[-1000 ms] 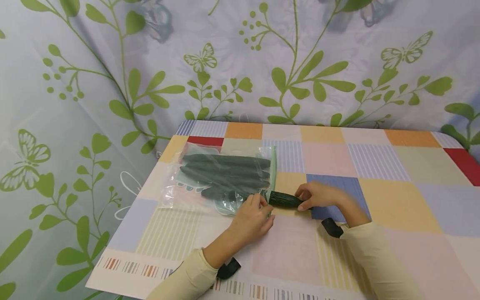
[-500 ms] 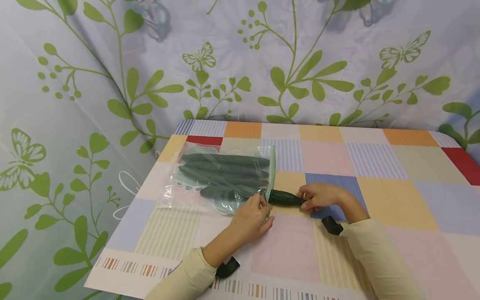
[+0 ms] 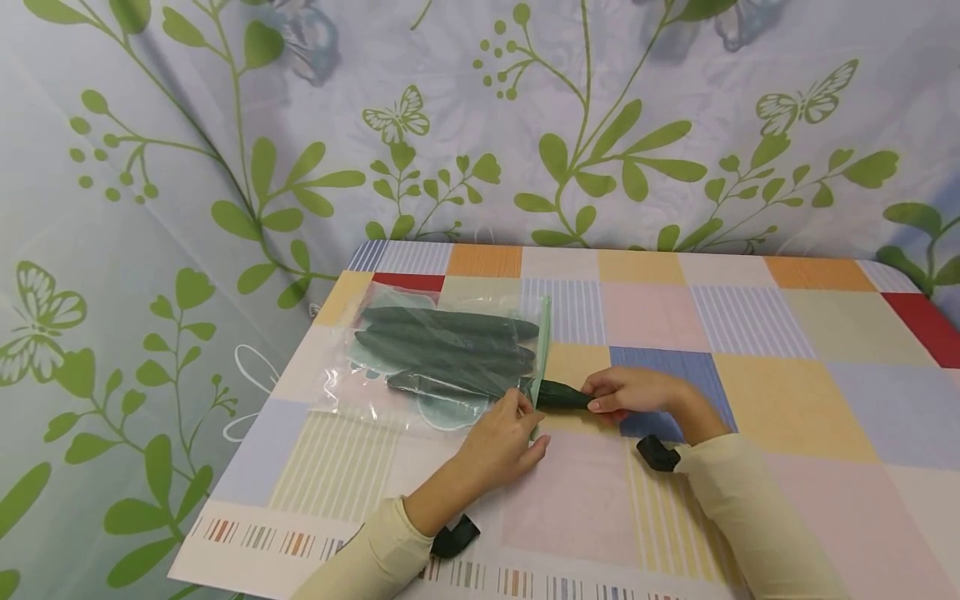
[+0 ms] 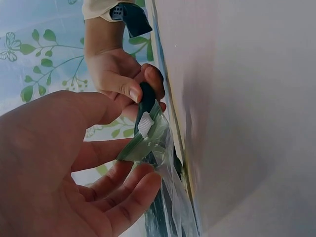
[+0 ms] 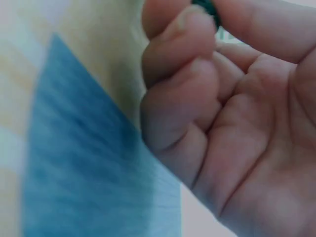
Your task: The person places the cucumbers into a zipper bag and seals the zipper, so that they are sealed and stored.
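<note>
A clear zip bag [image 3: 543, 333] with a green closure strip lies flat on the table, several dark green cucumbers [image 3: 450, 325] inside. One more cucumber [image 3: 561, 395] is partly in the bag's mouth, its end sticking out to the right. My right hand [image 3: 637, 392] pinches that end between thumb and fingers; the right wrist view shows just its dark green tip [image 5: 207, 11]. At the near corner of the mouth, my left hand [image 3: 498, 442] pinches the bag's edge. Close to those fingers, the left wrist view shows a white slider [image 4: 145, 124] on the strip.
A patchwork-patterned cloth [image 3: 765, 408] covers the table. Behind it and at the left hang curtains [image 3: 465, 125] printed with leaves and butterflies. Dark wrist devices [image 3: 657, 454] show at both sleeves.
My right hand has moved left, pushing the cucumber further into the bag, so less of it sticks out. The bag's lowest cucumber has shifted left a little. My left hand stays at the corner.
</note>
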